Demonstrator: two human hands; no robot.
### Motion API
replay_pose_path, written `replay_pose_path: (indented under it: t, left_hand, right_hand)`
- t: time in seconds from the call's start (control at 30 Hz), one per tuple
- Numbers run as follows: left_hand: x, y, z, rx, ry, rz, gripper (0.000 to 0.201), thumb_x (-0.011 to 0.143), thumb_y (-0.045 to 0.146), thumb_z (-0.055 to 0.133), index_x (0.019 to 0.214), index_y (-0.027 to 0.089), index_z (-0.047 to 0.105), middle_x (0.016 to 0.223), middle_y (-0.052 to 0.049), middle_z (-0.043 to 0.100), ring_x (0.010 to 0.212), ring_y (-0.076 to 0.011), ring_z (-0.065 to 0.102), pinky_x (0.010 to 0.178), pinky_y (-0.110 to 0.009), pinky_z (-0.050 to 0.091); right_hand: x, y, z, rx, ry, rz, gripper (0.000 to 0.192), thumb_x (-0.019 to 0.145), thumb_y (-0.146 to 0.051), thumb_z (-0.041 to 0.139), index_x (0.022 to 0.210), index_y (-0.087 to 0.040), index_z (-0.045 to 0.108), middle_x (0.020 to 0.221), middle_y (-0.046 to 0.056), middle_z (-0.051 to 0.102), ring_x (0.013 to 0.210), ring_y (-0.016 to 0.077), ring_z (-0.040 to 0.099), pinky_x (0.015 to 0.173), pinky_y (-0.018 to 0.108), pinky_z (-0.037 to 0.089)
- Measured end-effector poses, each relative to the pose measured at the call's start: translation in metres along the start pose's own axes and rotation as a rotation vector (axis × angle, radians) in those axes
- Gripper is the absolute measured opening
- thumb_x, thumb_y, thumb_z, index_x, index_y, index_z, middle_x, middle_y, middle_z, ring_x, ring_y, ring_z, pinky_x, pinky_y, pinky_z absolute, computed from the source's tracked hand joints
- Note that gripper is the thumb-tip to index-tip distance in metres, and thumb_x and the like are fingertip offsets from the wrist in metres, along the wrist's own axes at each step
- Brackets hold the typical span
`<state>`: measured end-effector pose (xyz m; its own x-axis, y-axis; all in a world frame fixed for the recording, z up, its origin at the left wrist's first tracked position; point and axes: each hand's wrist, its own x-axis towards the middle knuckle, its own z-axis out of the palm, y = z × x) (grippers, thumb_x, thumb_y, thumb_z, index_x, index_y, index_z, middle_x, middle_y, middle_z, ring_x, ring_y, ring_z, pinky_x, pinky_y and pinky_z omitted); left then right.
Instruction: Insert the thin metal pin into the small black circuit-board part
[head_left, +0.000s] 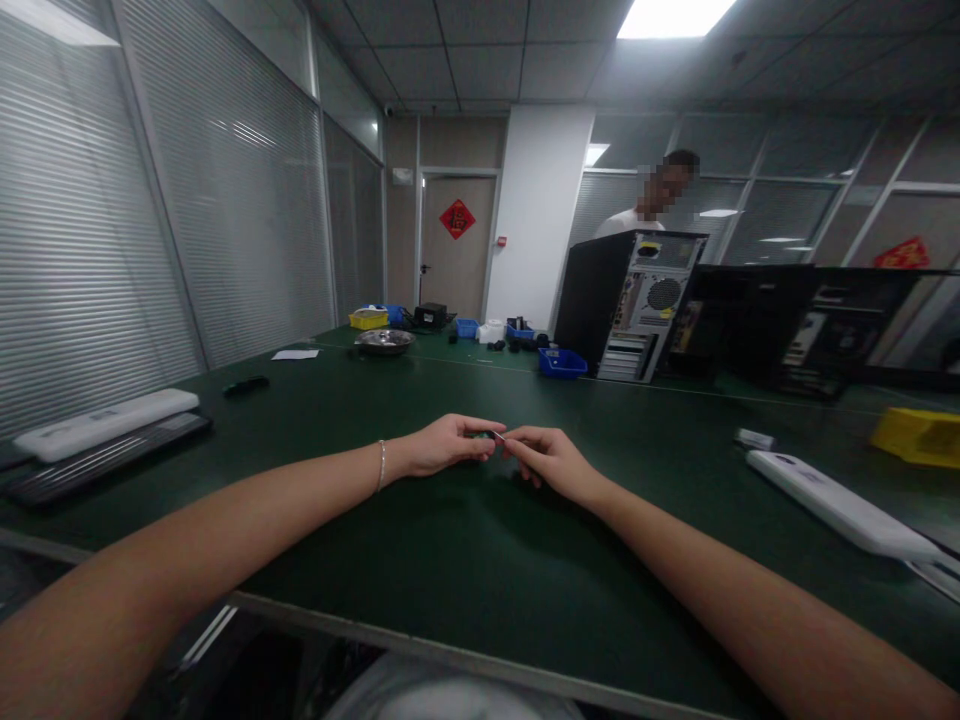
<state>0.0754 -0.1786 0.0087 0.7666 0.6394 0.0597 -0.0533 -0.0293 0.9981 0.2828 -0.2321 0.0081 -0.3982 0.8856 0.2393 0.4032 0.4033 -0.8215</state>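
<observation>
Both hands meet over the middle of a dark green table point(465, 560). My left hand point(448, 445), with a thin bracelet at the wrist, is closed in a pinch on a small dark piece with a shiny metal part point(493, 435). Its kind is too small to make out. From the other side, my right hand point(551, 460) pinches at the metal end of that same piece, thumb and forefinger together. The fingertips partly hide it. The other fingers of my right hand curl below.
At left lie a keyboard point(112, 460), a white bar-shaped device point(109, 424) and a dark object point(246, 386). Farther back are a metal bowl point(385, 342), a blue bin point(562, 363) and a computer tower point(637, 305). A white power strip point(840, 503) lies right. A person point(652, 195) is behind the tower.
</observation>
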Motion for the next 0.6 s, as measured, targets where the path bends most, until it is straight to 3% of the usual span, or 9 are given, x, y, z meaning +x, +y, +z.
replay_pose_path:
  t: [0.13, 0.3, 0.6]
  left_hand:
    - [0.0010, 0.0004, 0.0022, 0.164, 0.025, 0.121, 0.044, 0.077, 0.021, 0.065, 0.120, 0.015, 0.056, 0.105, -0.010, 0.064, 0.078, -0.0125, 0.059, 0.076, -0.030, 0.047]
    - [0.0009, 0.0021, 0.0009, 0.333, 0.116, 0.237, 0.032, 0.075, 0.026, 0.066, 0.105, 0.012, 0.063, 0.094, -0.009, 0.066, 0.079, -0.0166, 0.062, 0.075, -0.032, 0.050]
    - [-0.0078, 0.0083, 0.0055, 0.605, 0.236, 0.313, 0.029, 0.074, 0.028, 0.066, 0.101, 0.015, 0.068, 0.096, -0.008, 0.069, 0.081, -0.0192, 0.063, 0.070, -0.028, 0.049]
  right_hand:
    - [0.0001, 0.0005, 0.0007, 0.060, 0.049, -0.024, 0.038, 0.083, -0.046, 0.055, 0.104, -0.015, 0.060, 0.070, 0.000, 0.056, 0.049, 0.0085, 0.050, 0.038, 0.018, 0.041]
    - [-0.0034, -0.0013, -0.0014, 0.043, 0.063, -0.019, 0.038, 0.081, -0.043, 0.059, 0.109, -0.018, 0.058, 0.088, 0.004, 0.061, 0.053, 0.0088, 0.053, 0.040, 0.019, 0.044]
    - [-0.0050, -0.0063, -0.0050, -0.045, 0.084, 0.010, 0.040, 0.081, -0.043, 0.059, 0.106, -0.013, 0.065, 0.058, -0.001, 0.056, 0.044, 0.0083, 0.045, 0.037, 0.018, 0.038]
